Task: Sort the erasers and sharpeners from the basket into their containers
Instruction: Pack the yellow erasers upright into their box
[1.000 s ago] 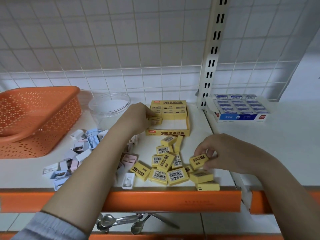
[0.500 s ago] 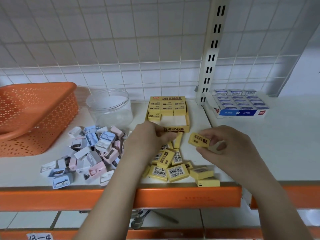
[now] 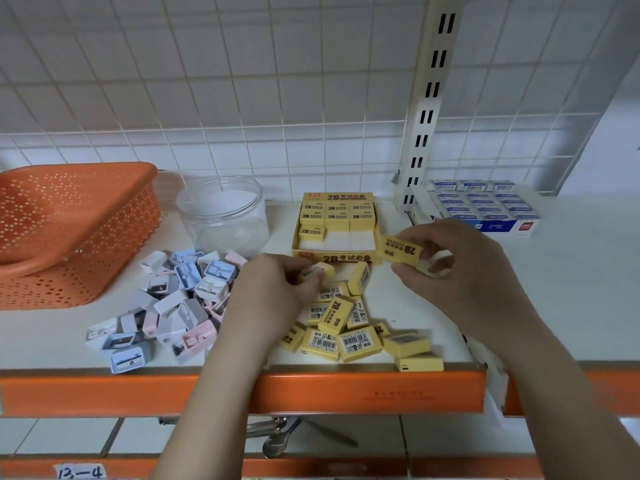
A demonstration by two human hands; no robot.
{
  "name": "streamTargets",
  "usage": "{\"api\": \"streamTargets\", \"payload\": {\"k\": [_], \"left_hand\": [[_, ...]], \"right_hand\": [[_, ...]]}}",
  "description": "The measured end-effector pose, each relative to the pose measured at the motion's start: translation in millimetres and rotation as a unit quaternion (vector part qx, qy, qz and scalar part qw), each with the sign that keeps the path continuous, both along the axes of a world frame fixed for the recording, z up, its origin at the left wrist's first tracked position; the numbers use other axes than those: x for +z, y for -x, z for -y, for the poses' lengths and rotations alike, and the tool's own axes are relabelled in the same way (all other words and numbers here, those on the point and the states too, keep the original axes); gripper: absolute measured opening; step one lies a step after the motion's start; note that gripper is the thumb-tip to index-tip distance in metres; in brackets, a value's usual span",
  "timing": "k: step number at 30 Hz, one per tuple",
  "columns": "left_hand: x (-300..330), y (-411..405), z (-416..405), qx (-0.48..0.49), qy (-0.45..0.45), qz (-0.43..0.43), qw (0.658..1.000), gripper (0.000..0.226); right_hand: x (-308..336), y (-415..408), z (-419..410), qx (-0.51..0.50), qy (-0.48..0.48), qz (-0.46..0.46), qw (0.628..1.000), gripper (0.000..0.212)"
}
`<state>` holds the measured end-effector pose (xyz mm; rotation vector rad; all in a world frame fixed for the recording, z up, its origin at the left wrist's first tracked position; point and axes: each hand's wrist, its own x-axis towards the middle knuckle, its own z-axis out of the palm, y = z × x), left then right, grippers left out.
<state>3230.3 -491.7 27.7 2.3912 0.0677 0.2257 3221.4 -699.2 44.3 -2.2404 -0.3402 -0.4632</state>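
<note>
Right hand point(image 3: 460, 271) pinches one yellow eraser point(image 3: 398, 251) just right of the eraser box point(image 3: 334, 258) | left hand point(image 3: 277, 292) curls on another from the loose pile point(image 3: 349, 327) | step: filling box; next, seat yours in the open row | sharpeners point(image 3: 173, 299) untouched, jar point(image 3: 223, 213) empty | print: "2B"

We see a white wire-grid back panel point(image 3: 242, 81) behind a white shelf board point(image 3: 571, 289) with an orange metal front edge point(image 3: 346, 393), and a slotted cream steel upright point(image 3: 427, 109) beside it.
</note>
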Motion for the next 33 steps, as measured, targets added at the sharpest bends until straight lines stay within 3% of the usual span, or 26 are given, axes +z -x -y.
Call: {"api": "streamTargets", "payload": {"k": [4, 9, 12, 18, 21, 26, 29, 33], "left_hand": [[1.5, 10.9, -10.0, 0.016, 0.023, 0.036, 0.999, 0.023], [-1.3, 15.8, -20.3, 0.027, 0.035, 0.079, 0.996, 0.032], [-3.1, 20.5, -24.6, 0.027, 0.047, 0.09, 0.994, 0.032], [-6.7, 25.6, -27.8, 0.02, 0.035, 0.119, 0.992, 0.031], [-7.3, 26.2, -28.7, 0.013, 0.024, 0.129, 0.991, 0.033], [-8.1, 27.3, -29.7, 0.007, 0.015, 0.14, 0.99, 0.033], [-8.1, 26.7, -31.6, 0.006, 0.016, 0.142, 0.99, 0.033], [-7.5, 24.7, -33.1, 0.006, 0.02, 0.142, 0.99, 0.032]], "right_hand": [[19.1, -24.7, -12.5, 0.045, 0.055, -0.038, 0.997, 0.024], [30.2, -66.6, -31.3, 0.097, 0.084, -0.057, 0.99, 0.055], [26.1, -85.3, -42.2, 0.096, 0.11, -0.056, 0.988, 0.047], [15.3, -98.3, -61.4, 0.075, 0.041, -0.126, 0.988, 0.024], [14.7, -106.4, -64.8, 0.056, -0.026, -0.188, 0.98, 0.023], [5.7, -121.0, -71.6, 0.049, -0.173, -0.305, 0.935, 0.012], [-1.8, -124.9, -75.0, 0.061, -0.217, -0.34, 0.913, 0.022], [-9.7, -125.9, -78.3, 0.073, -0.205, -0.34, 0.915, 0.034]]}}
